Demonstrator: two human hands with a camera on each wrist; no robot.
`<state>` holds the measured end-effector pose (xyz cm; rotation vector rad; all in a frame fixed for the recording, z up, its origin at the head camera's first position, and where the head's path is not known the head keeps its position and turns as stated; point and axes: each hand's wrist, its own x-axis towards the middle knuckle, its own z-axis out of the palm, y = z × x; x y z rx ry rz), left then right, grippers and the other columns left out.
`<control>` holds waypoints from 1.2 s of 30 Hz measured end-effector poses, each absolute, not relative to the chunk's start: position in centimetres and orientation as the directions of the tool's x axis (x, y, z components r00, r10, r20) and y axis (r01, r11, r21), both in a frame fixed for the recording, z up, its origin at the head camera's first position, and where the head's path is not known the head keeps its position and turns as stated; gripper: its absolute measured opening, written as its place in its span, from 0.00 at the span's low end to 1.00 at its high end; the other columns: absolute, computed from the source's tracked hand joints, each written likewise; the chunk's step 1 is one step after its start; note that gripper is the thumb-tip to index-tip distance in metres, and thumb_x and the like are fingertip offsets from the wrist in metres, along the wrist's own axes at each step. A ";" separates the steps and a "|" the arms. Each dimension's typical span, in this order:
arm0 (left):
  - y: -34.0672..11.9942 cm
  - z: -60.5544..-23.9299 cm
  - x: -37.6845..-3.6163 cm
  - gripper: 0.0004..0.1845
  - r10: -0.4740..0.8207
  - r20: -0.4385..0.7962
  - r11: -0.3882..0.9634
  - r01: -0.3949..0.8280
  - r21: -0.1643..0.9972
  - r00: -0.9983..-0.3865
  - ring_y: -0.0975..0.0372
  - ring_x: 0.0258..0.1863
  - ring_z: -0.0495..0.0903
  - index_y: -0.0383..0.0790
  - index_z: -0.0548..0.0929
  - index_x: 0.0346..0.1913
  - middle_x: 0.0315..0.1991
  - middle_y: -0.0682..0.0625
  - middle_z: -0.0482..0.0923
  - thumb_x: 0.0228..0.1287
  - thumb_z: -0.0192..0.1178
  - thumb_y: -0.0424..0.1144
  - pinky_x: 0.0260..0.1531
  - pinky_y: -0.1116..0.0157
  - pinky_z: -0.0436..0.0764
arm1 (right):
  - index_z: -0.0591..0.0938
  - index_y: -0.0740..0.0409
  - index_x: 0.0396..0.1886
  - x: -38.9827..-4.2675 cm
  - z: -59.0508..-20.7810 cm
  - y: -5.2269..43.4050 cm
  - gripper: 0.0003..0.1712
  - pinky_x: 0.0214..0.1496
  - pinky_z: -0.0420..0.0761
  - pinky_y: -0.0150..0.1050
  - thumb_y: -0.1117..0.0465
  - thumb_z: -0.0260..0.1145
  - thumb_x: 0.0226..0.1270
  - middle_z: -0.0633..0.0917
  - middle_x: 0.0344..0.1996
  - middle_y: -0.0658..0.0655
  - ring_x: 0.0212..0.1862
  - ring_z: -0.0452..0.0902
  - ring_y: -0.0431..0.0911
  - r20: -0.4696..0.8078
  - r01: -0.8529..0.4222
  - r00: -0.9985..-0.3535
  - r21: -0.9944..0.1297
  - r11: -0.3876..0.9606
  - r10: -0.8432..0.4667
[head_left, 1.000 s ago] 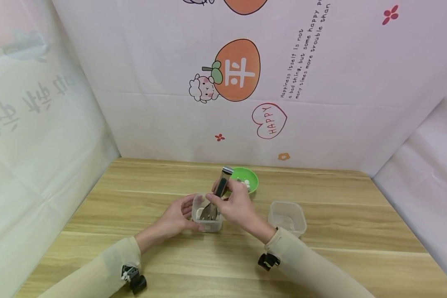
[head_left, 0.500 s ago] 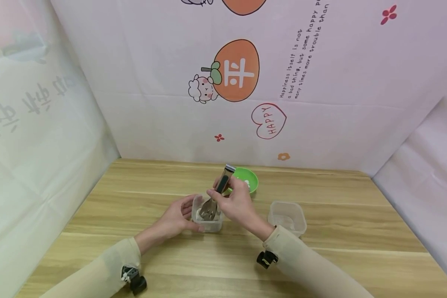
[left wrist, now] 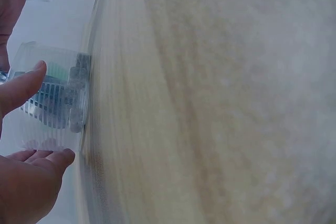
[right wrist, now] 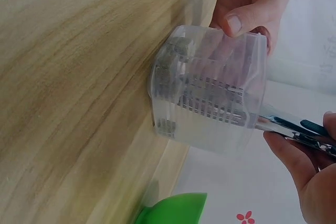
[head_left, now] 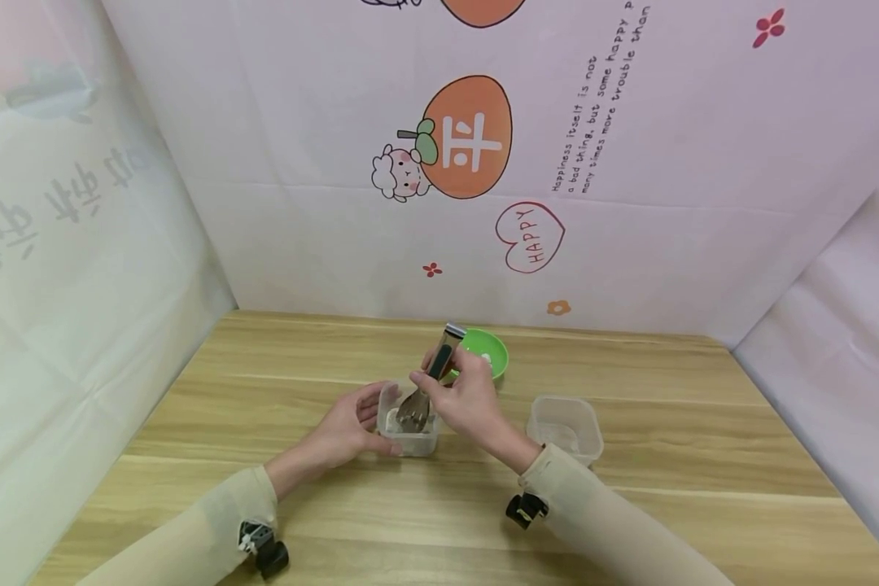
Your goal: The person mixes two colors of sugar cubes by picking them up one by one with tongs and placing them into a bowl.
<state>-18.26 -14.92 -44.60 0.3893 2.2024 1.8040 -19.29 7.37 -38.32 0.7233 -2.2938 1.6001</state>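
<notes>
My left hand (head_left: 343, 425) steadies a clear square plastic container (head_left: 416, 447), thumb on the near side and fingers round the far left side. Metal tongs (head_left: 413, 413) with black inlaid handles slant down into it, held by my right hand (head_left: 470, 403) between thumb and fingers. In the right wrist view the slotted heads of the tongs show through the container wall (right wrist: 210, 140). Several small greyish pieces (left wrist: 76, 98) lie along the container's bottom in the left wrist view. The palm side of my right hand is hidden in the head view.
A green bowl (head_left: 500, 358) with small white pieces stands behind my right hand, partly covered by it. To the right sits a second clear plastic container (head_left: 566, 431). The wooden table (head_left: 674, 521) meets a printed cloth backdrop (head_left: 322, 260) at its back edge.
The tongs and my right hand have shifted slightly up and to the right, and the tongs' heads have turned inside the container. My left hand and the container stay in place.
</notes>
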 end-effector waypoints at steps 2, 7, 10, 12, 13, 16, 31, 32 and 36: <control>-14.9 -44.6 -18.3 0.55 0.367 -0.042 0.189 0.031 0.982 -0.929 0.41 0.75 0.66 0.31 0.63 0.80 0.78 0.35 0.64 0.49 0.82 0.27 0.74 0.51 0.69 | 0.82 0.58 0.38 -19.3 -38.2 7.5 0.09 0.25 0.84 0.34 0.70 0.75 0.67 0.85 0.31 0.51 0.32 0.82 0.43 0.482 -0.538 -0.840 -0.798 0.271 -0.249; -14.9 -44.6 -18.4 0.55 0.368 -0.045 0.184 0.025 0.983 -0.929 0.42 0.75 0.66 0.31 0.63 0.80 0.78 0.35 0.64 0.49 0.82 0.27 0.74 0.51 0.70 | 0.82 0.59 0.38 -19.1 -37.6 7.7 0.09 0.25 0.84 0.33 0.70 0.75 0.67 0.86 0.32 0.52 0.32 0.83 0.44 0.488 -0.540 -0.839 -0.802 0.255 -0.241; -14.9 -44.6 -18.4 0.55 0.369 -0.046 0.184 0.024 0.983 -0.928 0.42 0.75 0.66 0.30 0.62 0.80 0.78 0.34 0.64 0.49 0.82 0.27 0.74 0.51 0.70 | 0.82 0.59 0.38 -19.0 -37.2 7.9 0.09 0.25 0.83 0.33 0.70 0.75 0.67 0.86 0.32 0.53 0.32 0.82 0.45 0.485 -0.532 -0.843 -0.814 0.234 -0.231; -14.9 -44.6 -18.3 0.55 0.368 -0.046 0.183 0.024 0.983 -0.929 0.42 0.75 0.66 0.30 0.62 0.80 0.77 0.35 0.64 0.49 0.82 0.27 0.74 0.51 0.70 | 0.82 0.59 0.37 -18.9 -37.0 8.0 0.09 0.24 0.82 0.32 0.70 0.75 0.67 0.86 0.32 0.53 0.32 0.82 0.45 0.490 -0.533 -0.842 -0.818 0.216 -0.223; -14.9 -44.6 -18.3 0.55 0.369 -0.045 0.182 0.025 0.983 -0.928 0.42 0.75 0.66 0.30 0.62 0.80 0.77 0.34 0.65 0.49 0.82 0.26 0.74 0.51 0.70 | 0.82 0.59 0.37 -18.9 -36.9 8.0 0.09 0.24 0.82 0.32 0.70 0.75 0.67 0.86 0.32 0.53 0.32 0.81 0.45 0.495 -0.536 -0.841 -0.819 0.206 -0.219; -14.9 -44.6 -18.3 0.54 0.369 -0.039 0.181 0.030 0.983 -0.929 0.41 0.75 0.67 0.29 0.62 0.79 0.77 0.34 0.65 0.50 0.82 0.26 0.74 0.51 0.70 | 0.83 0.59 0.35 -18.9 -36.6 8.2 0.09 0.22 0.82 0.32 0.71 0.76 0.66 0.86 0.31 0.53 0.31 0.81 0.45 0.518 -0.553 -0.829 -0.813 0.182 -0.210; -15.0 -44.3 -18.3 0.55 0.365 -0.053 0.180 0.015 0.983 -0.930 0.41 0.75 0.66 0.31 0.62 0.80 0.77 0.34 0.64 0.49 0.82 0.27 0.75 0.52 0.69 | 0.83 0.61 0.33 -18.5 -34.6 9.7 0.09 0.25 0.87 0.34 0.73 0.76 0.64 0.87 0.30 0.53 0.29 0.82 0.43 0.604 -0.621 -0.784 -0.768 0.156 -0.147; -15.0 -44.3 -18.3 0.55 0.366 -0.052 0.180 0.016 0.983 -0.929 0.41 0.75 0.66 0.31 0.62 0.80 0.77 0.34 0.64 0.49 0.82 0.27 0.75 0.52 0.69 | 0.83 0.61 0.33 -18.4 -34.5 9.9 0.09 0.25 0.88 0.34 0.73 0.76 0.64 0.88 0.30 0.54 0.30 0.83 0.43 0.608 -0.625 -0.780 -0.764 0.158 -0.147; -14.9 -44.4 -18.3 0.56 0.368 -0.052 0.167 0.011 0.986 -0.928 0.41 0.75 0.66 0.30 0.61 0.80 0.77 0.34 0.65 0.48 0.82 0.25 0.75 0.53 0.69 | 0.83 0.62 0.35 -18.4 -34.0 10.6 0.08 0.26 0.89 0.35 0.74 0.75 0.65 0.87 0.30 0.54 0.32 0.84 0.44 0.616 -0.633 -0.774 -0.756 0.166 -0.143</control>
